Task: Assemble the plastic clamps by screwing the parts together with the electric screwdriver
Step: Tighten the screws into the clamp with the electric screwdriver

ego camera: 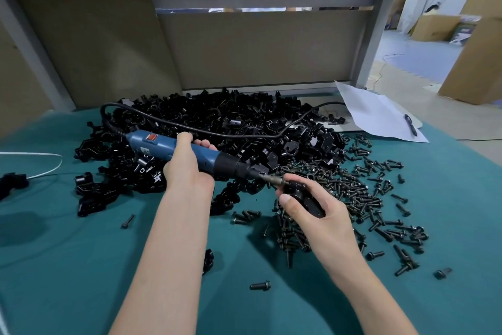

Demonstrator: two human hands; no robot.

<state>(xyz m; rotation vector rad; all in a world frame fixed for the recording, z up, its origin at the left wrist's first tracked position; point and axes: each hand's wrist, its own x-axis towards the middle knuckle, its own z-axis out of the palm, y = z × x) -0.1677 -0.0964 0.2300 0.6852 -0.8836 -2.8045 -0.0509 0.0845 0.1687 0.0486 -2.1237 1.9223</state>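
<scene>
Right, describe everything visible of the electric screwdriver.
The electric screwdriver is a slim blue barrel, plastic-looking, with a red switch, black collar and metal bit. The left hand grips its middle, tilting it down-right over the pile of black parts; the bit meets the clamp in the right hand. Its black cord loops back across the pile.

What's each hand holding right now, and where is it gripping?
The left hand grips the electric screwdriver around the middle of its blue body. The right hand holds a black plastic clamp, thumb and fingers around its end nearest the bit.
</scene>
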